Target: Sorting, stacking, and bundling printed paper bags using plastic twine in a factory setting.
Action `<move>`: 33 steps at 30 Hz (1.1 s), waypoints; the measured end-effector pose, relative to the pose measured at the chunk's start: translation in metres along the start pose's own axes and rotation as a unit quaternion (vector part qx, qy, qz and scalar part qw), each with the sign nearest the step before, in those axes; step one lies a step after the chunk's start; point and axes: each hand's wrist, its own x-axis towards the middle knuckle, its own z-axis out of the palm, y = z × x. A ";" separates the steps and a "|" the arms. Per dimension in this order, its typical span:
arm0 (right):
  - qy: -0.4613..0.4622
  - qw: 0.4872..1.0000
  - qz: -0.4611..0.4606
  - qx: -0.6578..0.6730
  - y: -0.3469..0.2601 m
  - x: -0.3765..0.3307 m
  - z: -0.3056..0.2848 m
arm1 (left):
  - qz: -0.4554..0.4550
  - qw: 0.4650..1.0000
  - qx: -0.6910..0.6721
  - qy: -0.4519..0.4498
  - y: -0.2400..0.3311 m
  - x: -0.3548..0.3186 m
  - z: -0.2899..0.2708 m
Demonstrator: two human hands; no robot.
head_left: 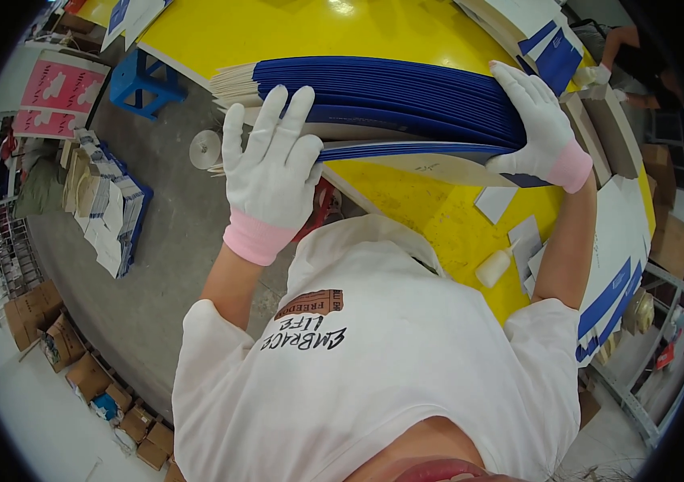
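At the edge of a yellow worktable (438, 217), a person in white cotton gloves with pink cuffs squares up a thick stack of flat blue-and-white card sheets (390, 96). The left hand (270, 173) lies spread over the stack's near-left end, fingers fanned wide and flat on the pale upper sheet, thumb tucked beneath the edge. The right hand (539, 124) wraps the opposite end, fingers curled over the top and palm pressed to the side, so the bundle sits pinched between both hands, raised slightly at the front and resting on the table behind.

Judging by its depth and the many layered edges, the stack looks fairly heavy as a whole, though each sheet appears light, stiff along its length and inclined to slide on its neighbours; smooth printed faces may slip under cotton gloves. A hold at both short ends, with thumbs beneath and fingers on top, seems the surest way to keep the layers aligned.

Beyond the hands, a small white bottle (493, 267) and loose white slips (496, 201) lie on the table near the right forearm. More printed sheets (547, 40) are piled at the far right. A blue stool (143, 83), a roll of tape (205, 149) and stacked cartons (61, 341) stand on the grey floor to the left.
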 end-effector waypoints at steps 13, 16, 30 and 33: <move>-0.001 1.000 0.003 -0.011 -0.003 -0.001 0.001 | -0.023 0.993 -0.106 0.050 0.001 -0.019 0.007; 0.012 1.000 -0.016 -0.015 -0.001 -0.002 0.000 | -0.036 0.984 -0.169 0.051 -0.001 -0.016 0.007; 0.001 1.000 0.002 -0.004 -0.003 -0.002 -0.001 | 0.030 0.999 -0.031 0.021 -0.003 -0.004 0.000; 0.003 1.000 -0.002 -0.013 -0.003 -0.001 0.000 | 0.020 0.999 -0.027 0.034 0.001 -0.012 0.004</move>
